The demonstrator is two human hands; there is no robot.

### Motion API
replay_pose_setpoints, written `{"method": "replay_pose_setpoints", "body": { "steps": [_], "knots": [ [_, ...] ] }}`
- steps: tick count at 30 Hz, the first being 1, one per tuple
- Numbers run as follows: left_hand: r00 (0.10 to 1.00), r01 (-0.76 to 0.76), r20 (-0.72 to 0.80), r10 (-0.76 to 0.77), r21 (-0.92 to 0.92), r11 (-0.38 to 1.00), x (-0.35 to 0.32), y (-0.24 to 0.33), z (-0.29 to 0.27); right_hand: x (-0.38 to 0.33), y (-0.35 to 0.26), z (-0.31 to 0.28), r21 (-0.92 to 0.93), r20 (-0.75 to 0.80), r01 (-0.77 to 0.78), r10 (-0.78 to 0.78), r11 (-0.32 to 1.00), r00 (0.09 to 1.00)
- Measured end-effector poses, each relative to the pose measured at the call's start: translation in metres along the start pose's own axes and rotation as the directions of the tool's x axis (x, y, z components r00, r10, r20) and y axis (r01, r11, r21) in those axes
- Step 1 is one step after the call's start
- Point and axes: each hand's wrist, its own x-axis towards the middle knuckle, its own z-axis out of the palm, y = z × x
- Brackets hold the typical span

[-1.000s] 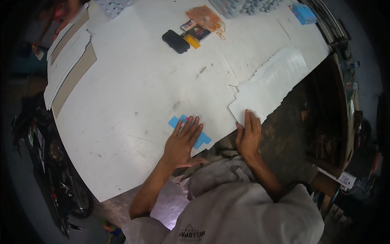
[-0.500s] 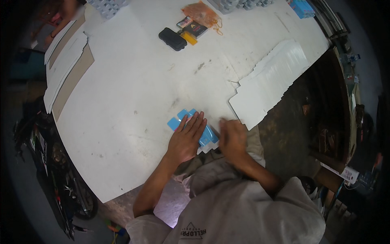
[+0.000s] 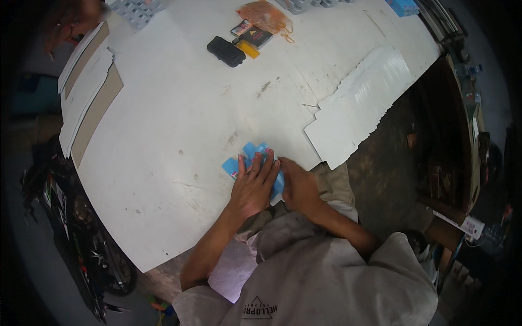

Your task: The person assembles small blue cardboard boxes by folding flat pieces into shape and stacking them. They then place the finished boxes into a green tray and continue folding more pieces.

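Note:
A flat blue printed carton blank (image 3: 230,166) lies near the front edge of the table, its flaps sticking out at the far and left sides. My left hand (image 3: 253,187) rests flat on top of it, fingers stretched out and slightly spread. Against the blank's right side, my right hand (image 3: 298,186) is curled, its fingers closed at the edge and touching or nearly touching the left fingertips. Most of the blank is hidden under both hands.
White cardboard sheets (image 3: 359,108) overlap in a row at the right edge. More sheets (image 3: 95,103) lie at the left edge. Farther back are a black case (image 3: 225,51), a yellow lighter (image 3: 248,49) and an orange bag (image 3: 266,16). A person's arm (image 3: 76,27) shows at far left.
My right hand has moved left from beside the blank onto its right edge, close to my left hand. My left hand stays pressed on the blank. The view has shifted slightly.

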Motion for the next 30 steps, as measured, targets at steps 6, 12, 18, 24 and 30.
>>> {"method": "replay_pose_setpoints", "body": {
  "steps": [6,12,18,24,30],
  "knots": [
    [0.996,-0.030,0.076,0.047,-0.209,0.977,0.012,-0.003,-0.012,0.015,0.006,-0.039,-0.645,-0.370,0.053,-0.373,0.762,0.851],
    [0.998,-0.046,0.027,0.057,-0.312,0.949,-0.004,-0.011,0.011,0.013,0.001,-0.025,-0.394,-0.234,0.185,-0.293,0.900,0.927],
    [0.999,-0.009,0.049,0.013,-0.087,0.996,0.004,0.002,-0.001,0.000,-0.002,-0.006,-0.194,-0.051,0.101,-0.113,0.976,0.992],
    [0.998,-0.043,0.037,0.050,-0.170,0.984,0.013,-0.001,-0.013,0.010,-0.014,-0.036,-0.657,-0.260,0.057,-0.297,0.752,0.919],
    [0.999,-0.023,0.031,0.032,-0.266,0.964,0.001,-0.005,0.009,-0.001,0.007,-0.026,-0.453,-0.186,0.135,-0.242,0.881,0.952]
  ]
}}
